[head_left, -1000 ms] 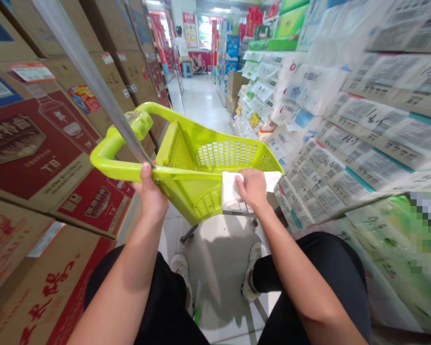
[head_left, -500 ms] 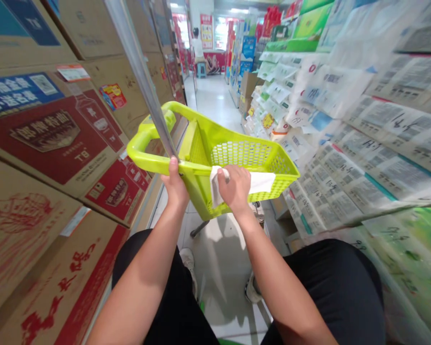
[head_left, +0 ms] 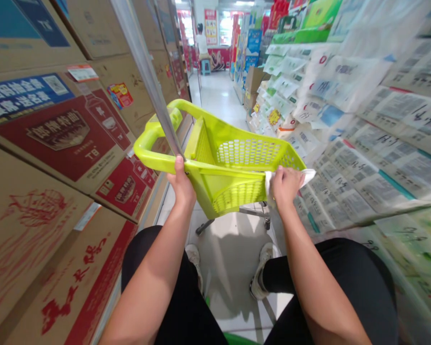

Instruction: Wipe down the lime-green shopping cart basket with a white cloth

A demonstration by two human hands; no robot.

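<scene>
A lime-green plastic shopping cart (head_left: 233,184) stands sideways before me, its handle end on the left and its perforated basket on the right. My left hand (head_left: 182,184) is closed on the cart's side rim just below the handle, thumb up at the foot of a metal pole (head_left: 147,81). That pole slants up past the handle. Near the basket's right end my right hand (head_left: 285,186) grips a white cloth (head_left: 308,177), pressing it over the top rim. Part of the cloth hangs down outside the basket; the fingers are partly hidden.
Stacked cardboard cartons (head_left: 57,124) wall the left side. Shelves of packaged tissues (head_left: 359,158) crowd the right. Below the basket are the cart's metal legs and wheels (head_left: 267,223), close to my shoes (head_left: 260,275). Down the aisle a person (head_left: 201,43) sits on a blue stool (head_left: 205,66).
My right hand has slid the white cloth rightward along the rim, from mid-basket to near its far end. My left hand keeps its hold on the cart. The view has shifted slightly.
</scene>
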